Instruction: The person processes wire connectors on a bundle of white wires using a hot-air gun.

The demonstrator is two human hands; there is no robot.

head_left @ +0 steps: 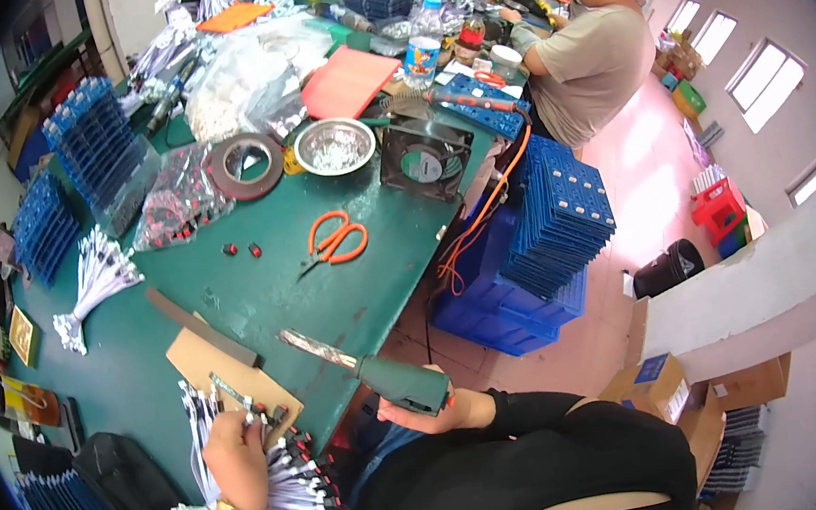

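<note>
My right hand is wrapped round the dark green handle of a power tool with a long, shiny metal nozzle; its exact kind is unclear. The nozzle points up and left over the table's near edge. My left hand is closed in a pinch on a small black-and-red rocker switch, partly hidden by the fingers. Beneath and beside it lies a bundle of white wires with black-and-red ends. A brown board sits just beyond, with a dark strip along its far edge.
Orange-handled scissors, a tape roll, a metal bowl and a fan lie on the green table. Blue panels are stacked over a blue crate at right. A co-worker is at the far end.
</note>
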